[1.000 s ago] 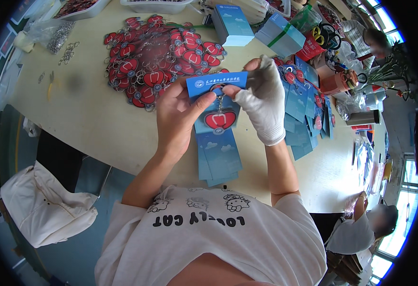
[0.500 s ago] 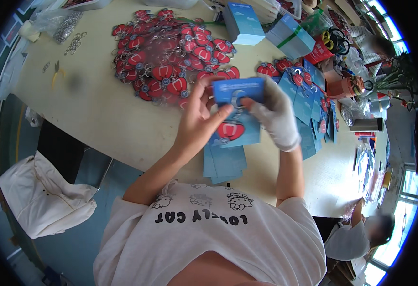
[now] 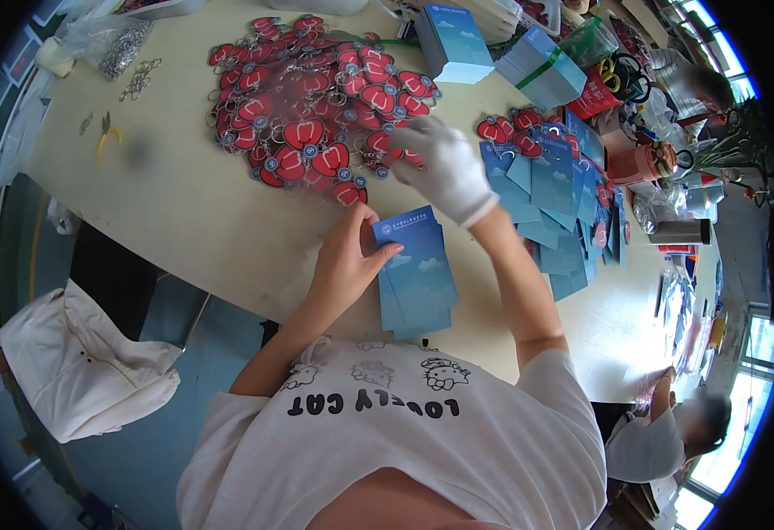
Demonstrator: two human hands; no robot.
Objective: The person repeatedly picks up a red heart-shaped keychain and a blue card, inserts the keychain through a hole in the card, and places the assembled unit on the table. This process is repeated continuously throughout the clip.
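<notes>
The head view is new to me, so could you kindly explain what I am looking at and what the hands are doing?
This is a wide fisheye camera worn on a person's head, looking down, so straight edges bend near the rim. There is no machine: the two forearms rising from the lower edge are the person's own. The bare left hand rests on the top card of a stack of blue cards on the pale table. The right hand, in a white glove, reaches to the edge of a pile of red keychain charms. To the right lie carded charms, with bundled card packs farther back. Another person sits at lower right.
</notes>
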